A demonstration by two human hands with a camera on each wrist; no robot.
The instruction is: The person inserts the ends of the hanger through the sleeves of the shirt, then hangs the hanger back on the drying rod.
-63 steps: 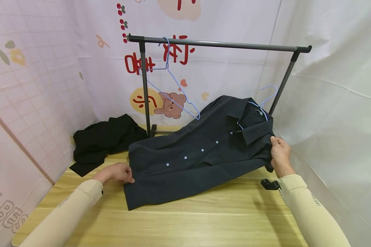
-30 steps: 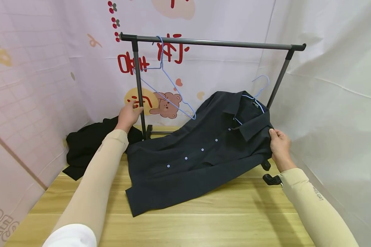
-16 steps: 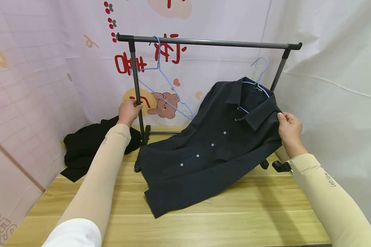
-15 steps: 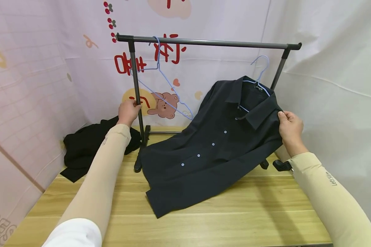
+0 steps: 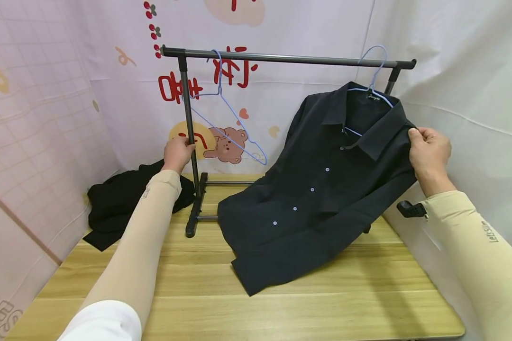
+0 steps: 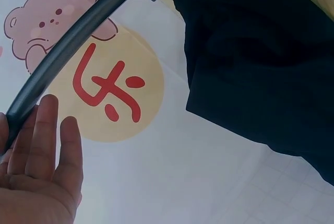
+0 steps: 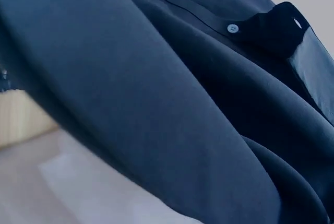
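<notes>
Right hand [image 5: 430, 150] now higher, pinching shirt [image 5: 324, 203]; left hand [image 5: 178, 154] apparently holding post [image 5: 186, 94].

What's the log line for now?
left hand: holds rack; right hand: pinches shirt at shoulder; shirt: on hanger; hook: overlaps rail in view, seating unclear

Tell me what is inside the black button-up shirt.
A blue wire hanger is inside the black button-up shirt; its wire shows at the open collar, near a neck label. The fabric covers the hanger's outer ends.
</notes>
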